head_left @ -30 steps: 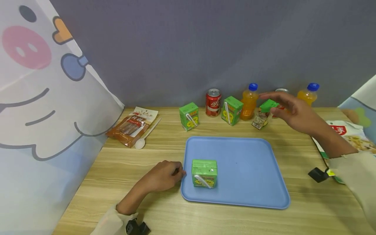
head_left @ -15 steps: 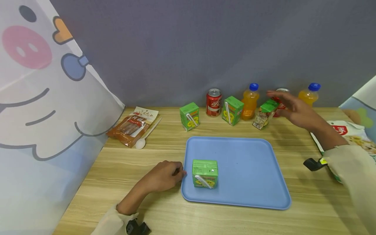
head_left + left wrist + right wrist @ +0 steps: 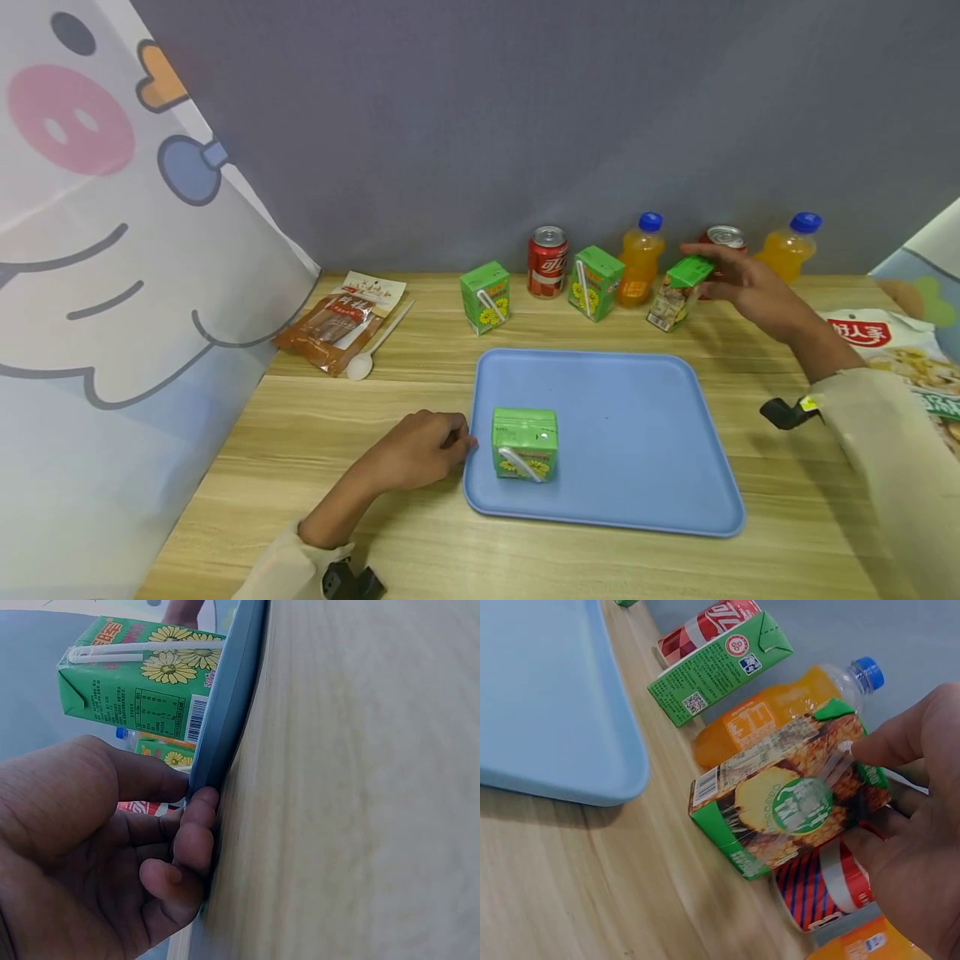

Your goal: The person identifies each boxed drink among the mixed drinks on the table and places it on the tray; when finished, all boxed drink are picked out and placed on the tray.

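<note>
Part-spread fingers of the right hand straddle the brown-and-green brick-shaped carton, upper right, hold unclear; square them before lifting. The left hand pinches the blue plastic tray.

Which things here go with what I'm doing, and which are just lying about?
Apparently in the job:
pineapple carton, at the right hand
blue tray, pinched by the left hand
green carton on the tray

Probably just lying about:
two more green cartons
two red cans
two orange drink bottles
brown snack pouch
white spoon
white food bag
</note>
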The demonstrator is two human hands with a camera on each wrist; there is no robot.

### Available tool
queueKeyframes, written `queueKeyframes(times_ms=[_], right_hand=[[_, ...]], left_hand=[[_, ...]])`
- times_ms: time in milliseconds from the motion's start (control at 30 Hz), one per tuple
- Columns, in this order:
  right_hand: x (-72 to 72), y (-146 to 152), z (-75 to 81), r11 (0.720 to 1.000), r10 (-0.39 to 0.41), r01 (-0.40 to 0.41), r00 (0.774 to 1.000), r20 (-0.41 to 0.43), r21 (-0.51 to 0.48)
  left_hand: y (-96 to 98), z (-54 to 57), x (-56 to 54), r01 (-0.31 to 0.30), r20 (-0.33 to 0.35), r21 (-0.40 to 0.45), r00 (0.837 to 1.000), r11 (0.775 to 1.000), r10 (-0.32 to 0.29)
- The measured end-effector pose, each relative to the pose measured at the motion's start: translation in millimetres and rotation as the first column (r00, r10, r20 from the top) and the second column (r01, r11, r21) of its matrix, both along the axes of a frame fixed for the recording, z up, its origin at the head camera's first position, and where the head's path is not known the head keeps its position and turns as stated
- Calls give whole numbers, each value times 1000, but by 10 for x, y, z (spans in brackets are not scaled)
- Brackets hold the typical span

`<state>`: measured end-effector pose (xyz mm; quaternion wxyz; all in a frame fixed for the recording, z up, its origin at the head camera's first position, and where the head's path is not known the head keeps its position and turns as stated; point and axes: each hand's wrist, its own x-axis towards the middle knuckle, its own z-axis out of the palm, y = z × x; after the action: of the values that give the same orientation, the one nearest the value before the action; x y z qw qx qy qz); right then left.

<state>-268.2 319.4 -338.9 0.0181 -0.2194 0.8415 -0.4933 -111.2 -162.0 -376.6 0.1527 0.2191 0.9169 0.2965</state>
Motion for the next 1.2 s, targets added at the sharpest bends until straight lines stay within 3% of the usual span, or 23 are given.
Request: queueKeyframes(times_ms=[200,400,633,833,1200], right_hand=[[-30,20,-83,988,50,-44,998,36,-147],[-76,23,-141,913,179,-129,979,97,-387],[-102,33,-171,883,205,-151,976,75,-444],[-111,40,-215,835,247,-162,964,95,-526],[-48,93,-295,870,202,-123,972,120,-477]], left_hand=[[-2,2,4,-3,-2,-4,1000,1000,3],[-1,4,10,-6,4,1,1000,1000,6],[-1,7,7,-3,2,3,1000,1000,3],[2,7,8,-2,-2,-1,1000,1000,2],[2,-10,-1,3,-3,5,1000,1000,-3]])
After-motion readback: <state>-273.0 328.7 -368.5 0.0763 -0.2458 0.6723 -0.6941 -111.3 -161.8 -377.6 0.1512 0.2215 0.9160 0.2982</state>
